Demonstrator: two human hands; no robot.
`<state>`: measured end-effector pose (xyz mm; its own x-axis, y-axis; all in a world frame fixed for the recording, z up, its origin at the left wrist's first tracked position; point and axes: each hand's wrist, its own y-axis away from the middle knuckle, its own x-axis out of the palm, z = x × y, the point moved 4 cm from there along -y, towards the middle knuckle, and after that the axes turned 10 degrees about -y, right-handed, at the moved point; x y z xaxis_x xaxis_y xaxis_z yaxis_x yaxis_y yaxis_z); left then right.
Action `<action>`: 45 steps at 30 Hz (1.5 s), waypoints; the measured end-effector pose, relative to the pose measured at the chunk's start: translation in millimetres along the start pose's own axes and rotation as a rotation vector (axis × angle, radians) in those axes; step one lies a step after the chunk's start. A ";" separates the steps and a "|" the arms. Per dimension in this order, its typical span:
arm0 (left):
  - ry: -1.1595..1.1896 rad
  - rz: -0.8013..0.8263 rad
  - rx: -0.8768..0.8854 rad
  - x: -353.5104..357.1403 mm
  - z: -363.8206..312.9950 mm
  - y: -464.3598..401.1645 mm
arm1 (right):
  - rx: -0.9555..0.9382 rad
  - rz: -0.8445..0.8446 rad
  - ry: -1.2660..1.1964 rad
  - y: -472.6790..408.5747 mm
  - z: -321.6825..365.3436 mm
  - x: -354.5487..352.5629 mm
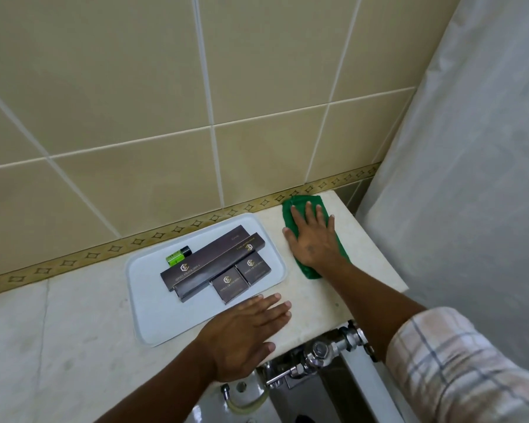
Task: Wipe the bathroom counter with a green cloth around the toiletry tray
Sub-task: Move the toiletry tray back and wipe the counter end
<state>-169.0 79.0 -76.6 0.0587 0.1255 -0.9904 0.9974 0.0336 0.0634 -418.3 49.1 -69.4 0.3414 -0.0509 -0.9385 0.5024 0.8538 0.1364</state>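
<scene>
A white toiletry tray [153, 315] lies on the cream marble counter [58, 346], holding several dark boxes [214, 264] and a small green bottle [177, 254]. Right of the tray, near the back wall, a folded green cloth [290, 212] lies flat on the counter. My right hand [312, 239] presses down on it with fingers spread, palm flat. My left hand [245, 334] rests flat with fingers apart at the tray's near right corner, holding nothing.
Beige tiled wall with a patterned border strip [135, 242] runs behind the counter. A pale shower curtain [471, 178] hangs at the right. Below the counter's front edge sit chrome plumbing fittings [321, 352] and a toilet tank.
</scene>
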 end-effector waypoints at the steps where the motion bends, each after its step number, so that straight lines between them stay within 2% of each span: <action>1: 0.004 -0.002 0.001 0.4 0.6 -0.8 | -0.037 0.009 0.006 -1.8 -5.7 -3.8; 4: 0.003 -0.014 0.009 -0.1 0.5 -1.2 | -0.112 0.036 0.034 -8.2 -35.3 -17.0; 7: -0.004 -0.015 0.012 0.3 -0.6 -2.2 | -0.096 0.041 0.061 -15.9 -63.8 -26.2; 12: -0.007 -0.013 0.012 -1.3 0.7 -0.1 | -0.090 0.060 0.024 -15.0 -65.0 -28.7; 21: -0.027 -0.020 0.017 -2.4 -1.9 -0.5 | -0.056 0.034 -0.073 70.9 -99.0 -21.6; 24: -0.019 -0.018 0.011 -2.9 -3.9 -0.2 | 0.001 0.021 -0.082 97.5 -85.1 -14.6; 30: -0.003 -0.020 -0.011 -4.0 -4.8 0.2 | -0.056 0.005 -0.059 141.2 -24.0 15.3; 35: -0.015 -0.042 -0.003 -2.1 -2.5 -1.5 | -0.057 0.022 -0.036 120.1 -21.7 6.4; 42: 0.003 -0.056 -0.002 -2.8 -2.6 -0.6 | -0.036 0.037 -0.014 5.2 -7.5 -9.2; 45: 0.007 -0.047 -0.006 -6.6 -1.6 -0.1 | -0.042 0.059 0.015 -3.0 -8.5 -5.4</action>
<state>-169.6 79.8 -69.8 0.0114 0.1306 -0.9914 0.9988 0.0453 0.0174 -428.4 51.2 -67.4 0.3572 0.0079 -0.9340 0.4477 0.8762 0.1786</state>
